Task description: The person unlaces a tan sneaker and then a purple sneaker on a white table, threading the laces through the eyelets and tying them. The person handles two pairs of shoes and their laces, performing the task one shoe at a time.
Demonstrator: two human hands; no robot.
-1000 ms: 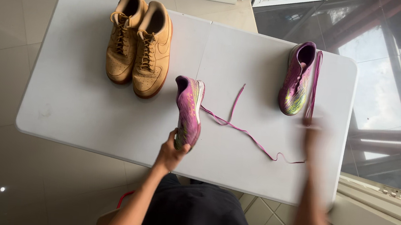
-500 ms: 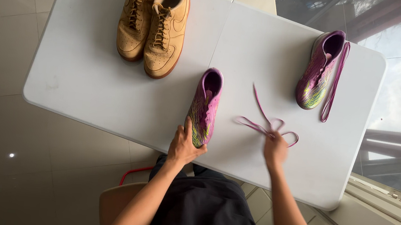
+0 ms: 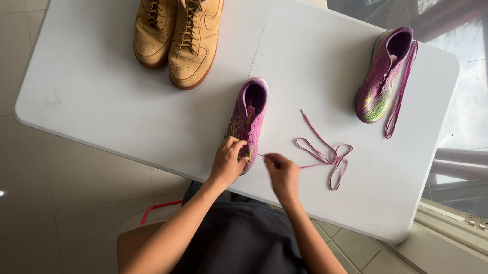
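A purple shoe (image 3: 247,116) lies on the white table (image 3: 109,98), toe toward me. My left hand (image 3: 228,162) grips its toe end. Just right of that toe, my right hand (image 3: 281,172) pinches one end of a purple lace (image 3: 322,153), which trails off in loops on the table. The second purple shoe (image 3: 382,79) rests at the far right with another lace (image 3: 401,87) draped along its side.
A pair of tan lace-up shoes (image 3: 179,21) stands at the far left of the table. The table's near edge is at my lap. A glass wall and window sill run along the right. Tiled floor lies to the left.
My right hand has moved left, from the bunched lace to beside the shoe's toe, bringing a lace end with it. My left hand stays on the shoe.
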